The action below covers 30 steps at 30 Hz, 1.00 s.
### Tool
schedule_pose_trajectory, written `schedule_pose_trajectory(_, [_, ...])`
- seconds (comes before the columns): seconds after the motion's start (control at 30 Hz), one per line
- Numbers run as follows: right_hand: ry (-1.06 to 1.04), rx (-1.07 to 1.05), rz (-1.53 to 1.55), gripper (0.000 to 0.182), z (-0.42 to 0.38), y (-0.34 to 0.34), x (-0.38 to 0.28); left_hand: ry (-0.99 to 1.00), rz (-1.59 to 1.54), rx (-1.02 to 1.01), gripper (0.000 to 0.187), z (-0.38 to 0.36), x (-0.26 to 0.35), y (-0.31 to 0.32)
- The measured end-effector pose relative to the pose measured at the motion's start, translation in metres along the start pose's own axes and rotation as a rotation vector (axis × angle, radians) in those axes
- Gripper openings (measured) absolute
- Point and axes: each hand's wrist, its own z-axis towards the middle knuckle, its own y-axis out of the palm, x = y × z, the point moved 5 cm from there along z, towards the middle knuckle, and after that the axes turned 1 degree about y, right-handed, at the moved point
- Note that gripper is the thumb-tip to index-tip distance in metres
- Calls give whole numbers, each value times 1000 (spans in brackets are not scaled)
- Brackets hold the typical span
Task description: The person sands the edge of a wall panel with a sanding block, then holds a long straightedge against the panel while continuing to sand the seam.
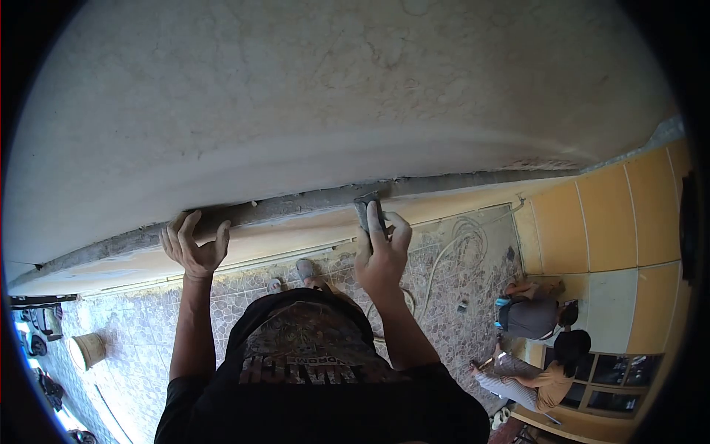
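A strip of rough grey mortar [296, 205] runs along the edge between the pale overhead surface and the wall. My left hand [194, 246] is raised to its left part, fingertips bent against the grey edge and thumb spread away, with nothing in it. Further right, my right hand [383, 255] grips a small dark grey block [367, 211] between thumb and fingers. The block's upper end sits right at the lower side of the strip. Grey dust coats the fingers of both hands.
Below lies a patterned tile floor [458, 274] with a looped hose [436, 263] on it. A dusty bucket [87, 351] stands at the left. Two people, one in a dark shirt [531, 317] and one in a tan shirt [555, 388], are low by the orange tiled wall [606, 214].
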Motion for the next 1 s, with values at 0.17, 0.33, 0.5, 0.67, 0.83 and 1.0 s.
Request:
schedule_pose_trajectory(0.17, [188, 80, -151, 57, 15, -22, 53, 22, 43, -12, 47, -4, -1, 3])
schedule_pose_trajectory(0.33, [20, -78, -23, 58, 3, -8, -10, 28, 70, 29, 41, -3, 0, 4])
schedule_pose_trajectory(0.5, [326, 103, -143, 55, 17, -22, 65, 16, 73, 19, 39, -7, -1, 4])
schedule_pose_trajectory(0.67, [27, -116, 48, 57, -4, -3, -25, 18, 81, 42, 38, -3, 0, 6])
schedule_pose_trajectory(0.83, [284, 69, -155, 58, 18, -24, 58, -1, 65, 50, 35, -3, 2, 5])
schedule_pose_trajectory(1.0, [11, -77, 66, 58, -3, 2, -26, -4, 71, 51, 35, -2, 3, 5])
